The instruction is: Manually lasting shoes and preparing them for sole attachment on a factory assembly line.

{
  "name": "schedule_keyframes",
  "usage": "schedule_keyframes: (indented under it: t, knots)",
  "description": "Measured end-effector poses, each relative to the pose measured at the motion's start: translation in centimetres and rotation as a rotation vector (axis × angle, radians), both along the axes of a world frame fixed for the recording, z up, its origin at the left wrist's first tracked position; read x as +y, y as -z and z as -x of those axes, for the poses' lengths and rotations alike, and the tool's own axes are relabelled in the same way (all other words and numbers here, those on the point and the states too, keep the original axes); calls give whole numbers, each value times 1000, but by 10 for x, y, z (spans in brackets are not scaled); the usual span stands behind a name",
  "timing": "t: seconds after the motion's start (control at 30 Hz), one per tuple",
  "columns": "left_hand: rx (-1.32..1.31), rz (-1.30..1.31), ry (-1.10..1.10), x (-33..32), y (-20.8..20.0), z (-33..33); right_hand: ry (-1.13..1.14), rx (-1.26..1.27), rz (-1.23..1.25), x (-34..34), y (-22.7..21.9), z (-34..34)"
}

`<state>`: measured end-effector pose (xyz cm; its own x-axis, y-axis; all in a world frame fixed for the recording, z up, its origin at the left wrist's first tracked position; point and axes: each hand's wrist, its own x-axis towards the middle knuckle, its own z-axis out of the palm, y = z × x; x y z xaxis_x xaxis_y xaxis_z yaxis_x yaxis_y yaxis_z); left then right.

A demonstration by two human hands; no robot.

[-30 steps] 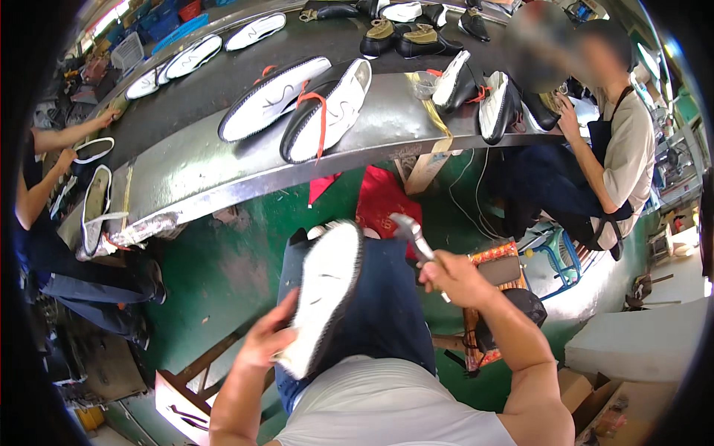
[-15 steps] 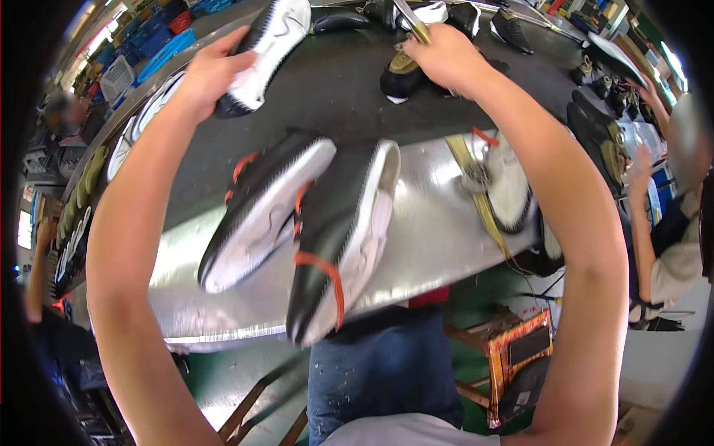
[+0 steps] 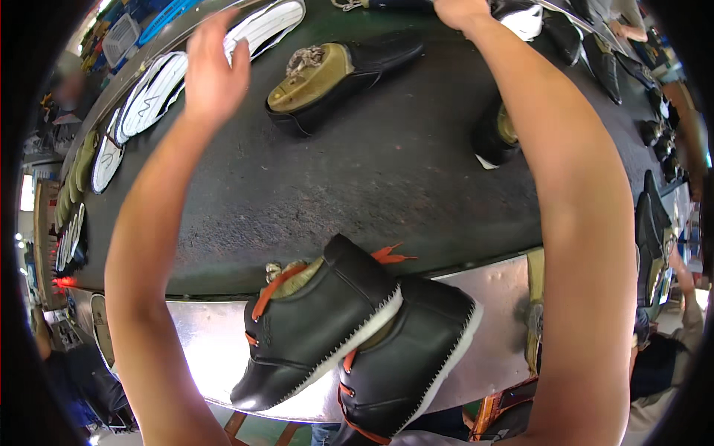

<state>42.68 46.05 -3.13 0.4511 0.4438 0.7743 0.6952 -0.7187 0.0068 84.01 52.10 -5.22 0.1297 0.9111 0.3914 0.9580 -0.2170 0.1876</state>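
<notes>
My left hand (image 3: pixel 216 74) is raised at the upper left, fingers apart, holding nothing. Just beyond it lies a shoe with its white sole (image 3: pixel 271 26) turned up. At the top edge my right hand (image 3: pixel 462 10) is cut off by the frame, beside a dark shoe (image 3: pixel 398 4); its fingers cannot be made out. A black shoe (image 3: pixel 379 61) with a khaki lining and a bundle of cord inside lies between my arms. Close to my body, two black shoes with orange laces, one (image 3: pixel 320 327) leaning over the other (image 3: pixel 416 357), rest on a metal ledge.
The dark worktable (image 3: pixel 357 186) ends at the shiny metal ledge (image 3: pixel 494 320). White-soled shoes (image 3: pixel 152 97) line its left rim. Another black shoe (image 3: pixel 494 137) lies by my right forearm; more dark shoes (image 3: pixel 599 67) stand at the upper right. People work at both sides.
My left hand has let go of the white-soled shoe it held. My right hand has moved up toward the frame's edge. The view has shifted, and the orange-laced shoes now show their sides.
</notes>
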Motion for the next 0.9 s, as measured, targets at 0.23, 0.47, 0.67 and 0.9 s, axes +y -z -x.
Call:
schedule_keyframes:
  t: [0.23,0.47,0.67,0.9]
  knots:
    - [107,1012,-550,79,10,103,78,623,-68,-22,-4,72]
    - [-433,1210,-446,-50,-28,134,109,816,228,-21,-2,76]
    - [-763,1077,-473,-236,-63,241,-66,1782,59,-99,-39,51]
    - [-1,826,-922,-447,-66,317,-308,1783,-10,-235,-106,95]
